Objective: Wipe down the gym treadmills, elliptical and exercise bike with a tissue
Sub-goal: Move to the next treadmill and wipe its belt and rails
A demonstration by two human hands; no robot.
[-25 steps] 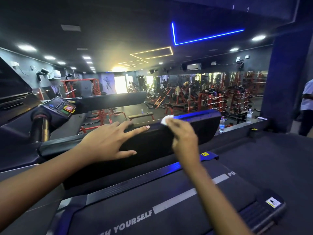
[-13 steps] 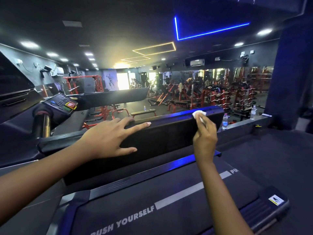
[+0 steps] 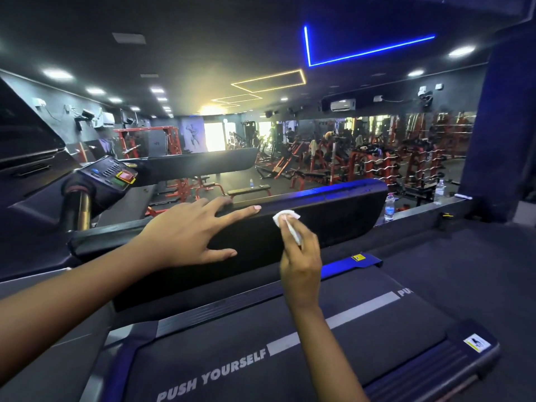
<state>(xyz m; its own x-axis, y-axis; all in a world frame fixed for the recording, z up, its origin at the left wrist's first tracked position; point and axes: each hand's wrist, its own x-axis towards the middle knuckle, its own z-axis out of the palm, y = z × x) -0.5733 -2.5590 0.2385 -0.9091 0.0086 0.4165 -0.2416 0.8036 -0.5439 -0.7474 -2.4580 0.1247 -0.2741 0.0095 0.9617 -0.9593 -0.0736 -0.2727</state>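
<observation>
- The white tissue [image 3: 285, 219] is held against the black side panel [image 3: 342, 216] of the treadmill, near its top edge.
- The right hand [image 3: 301, 262] pinches it with curled fingers, and the tissue sticks out above them.
- The left hand [image 3: 185, 236] rests flat on the same panel, fingers spread wide, near the tissue.
- A clear bottle [image 3: 389, 206] stands on the ledge [image 3: 417, 212] behind; I cannot tell how full it is.

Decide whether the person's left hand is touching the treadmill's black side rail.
Touching. The head view shows the left hand spread on the black side rail, fingers lying over its top edge and thumb against its face, no gap visible.
</observation>
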